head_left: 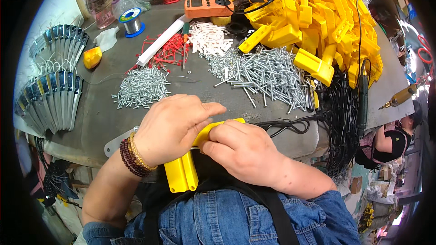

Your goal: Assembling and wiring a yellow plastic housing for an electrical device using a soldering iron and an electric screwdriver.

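Note:
At the table's near edge I hold a yellow plastic housing (180, 172), with one arm pointing toward me, two round holes in its end. My left hand (172, 124) curls over its left side, with the index finger reaching right. Fingers bent, my right hand (240, 149) pinches the housing's right side; any small part under the fingertips is hidden. A flat metal strip (117, 142) with a rounded end sticks out left, behind my left wrist. Just beyond my hands lie a pile of short screws (141, 87) and a heap of long screws (272, 76).
Yellow housings (313, 13) are heaped at far right, beside black cables (338, 122) and an electric screwdriver (363, 95). An orange meter (209, 7), solder spool (132, 22), white sleeves (210, 37) and red parts (168, 51) lie farther back. Metal strips (50, 102) stand fanned at left. A person (386, 143) sits right.

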The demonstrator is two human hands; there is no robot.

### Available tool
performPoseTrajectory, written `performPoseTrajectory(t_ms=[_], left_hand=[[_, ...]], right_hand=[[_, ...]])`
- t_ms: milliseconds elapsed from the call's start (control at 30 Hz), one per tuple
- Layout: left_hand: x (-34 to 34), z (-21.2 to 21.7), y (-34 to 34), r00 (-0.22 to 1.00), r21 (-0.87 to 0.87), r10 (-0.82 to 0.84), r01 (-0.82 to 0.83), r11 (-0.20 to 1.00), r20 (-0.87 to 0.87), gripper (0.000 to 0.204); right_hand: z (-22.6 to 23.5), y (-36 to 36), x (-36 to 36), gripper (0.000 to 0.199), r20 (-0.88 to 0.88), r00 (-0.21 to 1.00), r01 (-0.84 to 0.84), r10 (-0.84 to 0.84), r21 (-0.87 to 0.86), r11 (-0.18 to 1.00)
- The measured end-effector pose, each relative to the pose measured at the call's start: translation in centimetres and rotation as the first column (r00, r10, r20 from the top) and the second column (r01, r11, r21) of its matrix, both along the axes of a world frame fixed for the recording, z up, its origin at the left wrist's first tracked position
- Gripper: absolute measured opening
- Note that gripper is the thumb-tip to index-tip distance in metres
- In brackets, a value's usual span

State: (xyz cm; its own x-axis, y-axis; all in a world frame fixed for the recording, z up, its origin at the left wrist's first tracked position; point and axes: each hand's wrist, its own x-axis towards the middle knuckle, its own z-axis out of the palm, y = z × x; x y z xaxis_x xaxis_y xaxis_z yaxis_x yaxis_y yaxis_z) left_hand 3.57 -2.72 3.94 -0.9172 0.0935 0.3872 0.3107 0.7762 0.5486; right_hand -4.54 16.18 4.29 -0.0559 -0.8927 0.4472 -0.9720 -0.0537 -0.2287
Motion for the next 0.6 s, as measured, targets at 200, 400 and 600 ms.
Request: performPoseTrajectory(t_ms=[200, 400, 600], left_hand=[[-0.2, -0.6, -0.3, 0.998, 0.001, 0.057, -0.057, 0.998, -0.026, 0.034], [0.5, -0.5, 0.2, 0.991, 0.543, 0.123, -0.075, 0.836, -0.053, 0.045], [0.4, -1.3, -0.2, 0.982, 0.133, 0.101, -0.080, 0.988, -0.162, 0.035]], right_hand=[[-0.6, -0.6, -0.1, 0.019, -0.043, 0.999, -0.012, 0.010, -0.058, 0.998], [-0.2, -0.6, 0.4, 0.024, 0.034, 0.999, -0.033, 0.033, 0.007, 0.999], [-0.2, -0.9, 0.0, 0.028, 0.062, 0.995, -0.073, 0.074, -0.009, 0.997]])
